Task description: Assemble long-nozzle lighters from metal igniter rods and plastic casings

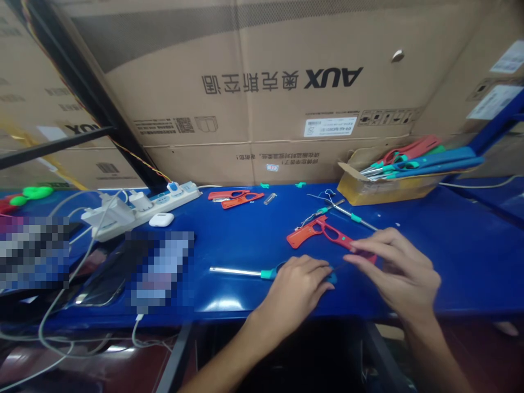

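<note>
On the blue table, my left hand is closed over the handle of a blue lighter with a long metal tube, which points left. A teal collar joins the tube to the handle, and my fingers hide most of the handle. My right hand is just to the right, thumb and forefinger brought together in a pinch; what is between them is too small to make out. Beyond the hands lies a red-orange lighter shell half, partly behind my right fingertips. Past it rests a loose metal tube with a teal collar and thin wires.
A yellow-sided cardboard box of blue and red lighters stands at the back right. Orange shell pieces lie at the back. To the left are a power strip, a white earbud case and phones with cables. Large cartons wall the back.
</note>
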### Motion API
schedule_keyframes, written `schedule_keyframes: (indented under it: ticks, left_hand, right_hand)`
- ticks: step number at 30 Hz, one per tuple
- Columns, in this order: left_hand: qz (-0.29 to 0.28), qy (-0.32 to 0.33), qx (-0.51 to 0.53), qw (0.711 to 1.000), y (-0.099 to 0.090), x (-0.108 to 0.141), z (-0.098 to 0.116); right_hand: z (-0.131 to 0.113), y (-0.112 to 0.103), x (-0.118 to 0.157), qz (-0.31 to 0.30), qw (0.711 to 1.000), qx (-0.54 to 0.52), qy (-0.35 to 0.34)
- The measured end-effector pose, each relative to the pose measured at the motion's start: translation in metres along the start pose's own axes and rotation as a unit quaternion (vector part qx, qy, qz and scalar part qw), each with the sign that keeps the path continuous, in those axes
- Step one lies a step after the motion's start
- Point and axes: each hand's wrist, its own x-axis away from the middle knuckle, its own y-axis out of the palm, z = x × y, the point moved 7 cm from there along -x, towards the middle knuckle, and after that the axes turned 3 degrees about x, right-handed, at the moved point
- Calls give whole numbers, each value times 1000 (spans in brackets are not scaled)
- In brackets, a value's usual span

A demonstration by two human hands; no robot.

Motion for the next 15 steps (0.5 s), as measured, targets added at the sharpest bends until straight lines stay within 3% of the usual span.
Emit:
schedule_keyframes:
  ticks: [4,9,13,15]
  left_hand:
    - [3,-4,4,1000,0,0,0]
    - [-8,0,-7,1000,0,-1,1]
    - [-6,-4,-8,1000,0,-1,1]
    - [-6,-3,-10,1000,0,-1,1]
  right_hand:
    - [4,11,1,-66,997,-27,24]
    - [7,3,2,19,1000,5,16]
    - [15,16,4,-69,996,-38,51]
    - [15,9,4,-27,998,-24,47]
